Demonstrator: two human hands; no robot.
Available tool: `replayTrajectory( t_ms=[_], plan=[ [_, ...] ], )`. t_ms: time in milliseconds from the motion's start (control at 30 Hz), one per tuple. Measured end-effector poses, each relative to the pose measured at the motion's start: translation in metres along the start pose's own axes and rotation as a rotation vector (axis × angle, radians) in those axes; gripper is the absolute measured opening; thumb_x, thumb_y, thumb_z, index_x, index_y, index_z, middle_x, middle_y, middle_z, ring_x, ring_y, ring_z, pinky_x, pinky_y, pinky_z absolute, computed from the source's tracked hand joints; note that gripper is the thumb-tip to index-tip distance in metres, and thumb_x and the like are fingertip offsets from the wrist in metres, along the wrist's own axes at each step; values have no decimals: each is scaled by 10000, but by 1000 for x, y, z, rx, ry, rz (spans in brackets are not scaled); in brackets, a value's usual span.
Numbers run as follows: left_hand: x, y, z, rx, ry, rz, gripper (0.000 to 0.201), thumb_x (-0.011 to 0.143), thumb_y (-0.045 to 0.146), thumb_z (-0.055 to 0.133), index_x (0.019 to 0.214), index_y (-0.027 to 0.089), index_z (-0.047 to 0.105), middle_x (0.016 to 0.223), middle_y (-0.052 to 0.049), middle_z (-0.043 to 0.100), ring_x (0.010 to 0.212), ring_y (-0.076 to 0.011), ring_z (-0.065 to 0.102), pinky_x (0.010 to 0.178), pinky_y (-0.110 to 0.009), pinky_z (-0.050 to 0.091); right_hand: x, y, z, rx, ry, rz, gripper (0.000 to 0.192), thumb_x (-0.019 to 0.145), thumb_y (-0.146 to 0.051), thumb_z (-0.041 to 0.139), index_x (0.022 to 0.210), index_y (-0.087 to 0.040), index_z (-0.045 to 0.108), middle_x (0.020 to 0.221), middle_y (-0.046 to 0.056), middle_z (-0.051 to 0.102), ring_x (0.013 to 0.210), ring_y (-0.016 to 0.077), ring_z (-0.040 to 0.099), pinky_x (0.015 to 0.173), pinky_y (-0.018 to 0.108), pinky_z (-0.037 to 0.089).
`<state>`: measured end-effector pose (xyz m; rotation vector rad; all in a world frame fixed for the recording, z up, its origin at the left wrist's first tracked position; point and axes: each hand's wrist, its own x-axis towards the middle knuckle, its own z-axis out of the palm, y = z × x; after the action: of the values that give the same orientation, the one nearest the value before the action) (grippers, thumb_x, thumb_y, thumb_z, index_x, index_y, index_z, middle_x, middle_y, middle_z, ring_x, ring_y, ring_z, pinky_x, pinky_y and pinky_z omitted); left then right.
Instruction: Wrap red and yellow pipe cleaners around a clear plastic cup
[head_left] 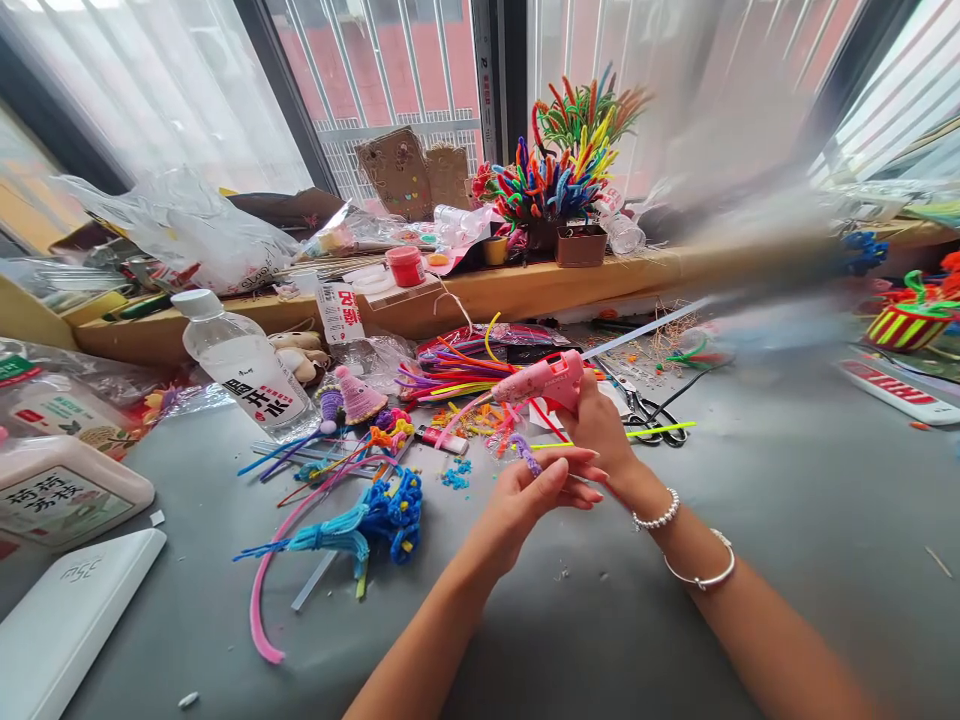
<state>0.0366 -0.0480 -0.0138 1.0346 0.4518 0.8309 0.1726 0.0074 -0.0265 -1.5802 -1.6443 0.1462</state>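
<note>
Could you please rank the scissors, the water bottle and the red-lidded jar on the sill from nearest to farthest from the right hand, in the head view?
From the right hand:
1. Scissors, just right.
2. Red-lidded jar, up-left on the sill.
3. Water bottle, far left.

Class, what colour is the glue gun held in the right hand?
Pink: the glue gun, gripped by the right hand, shows clearly in the head view.

Left hand (529,492) fingers pinched, palm up; right hand (600,420) fisted just behind, wrist w/ bracelets.
</note>
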Motion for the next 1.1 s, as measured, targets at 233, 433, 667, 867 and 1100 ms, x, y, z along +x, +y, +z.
replayTrajectory(
  t_ms=[233,433,667,867,1100],
  plan=[
    [0,1,-2,99,-17,-40,319,752,407,557,886,143,677,828,-85,672,733,-154,601,707,-271,456,7,3,-3,72,-84,-63,197,682,-212,446,858,-164,519,617,7,565,489,136,486,447,245,341],
    [4,-2,-3,39,163,-43,376,726,465,562,883,142,674,838,-88,678,721,-161,610,708,-288,458,9,6,1,23,-24,-207,272,724,-144,413,962,-134,545,861,80,597,791,189,543,694,315,444],
    [5,-2,-4,31,169,-68,394,733,456,560,928,127,654,900,-106,671,791,-182,617,764,-309,450,5,9,2,-168,193,-311,253,838,-173,378,1014,-126,553,882,105,549,809,190,514,728,317,454],
    [3,-7,5,-123,30,-64,315,760,387,557,964,156,622,916,-95,654,808,-179,616,775,-318,440,-3,2,12,-339,265,-450,348,839,-90,340,1120,-147,537,793,76,525,731,168,482,687,280,442],
    [7,-8,2,-277,253,26,257,766,338,560,866,111,627,494,57,406,406,-26,370,440,-171,321,-6,-2,6,-477,370,-480,265,818,-131,402,1040,-120,547,763,61,562,727,174,501,826,333,411]
  ],
)
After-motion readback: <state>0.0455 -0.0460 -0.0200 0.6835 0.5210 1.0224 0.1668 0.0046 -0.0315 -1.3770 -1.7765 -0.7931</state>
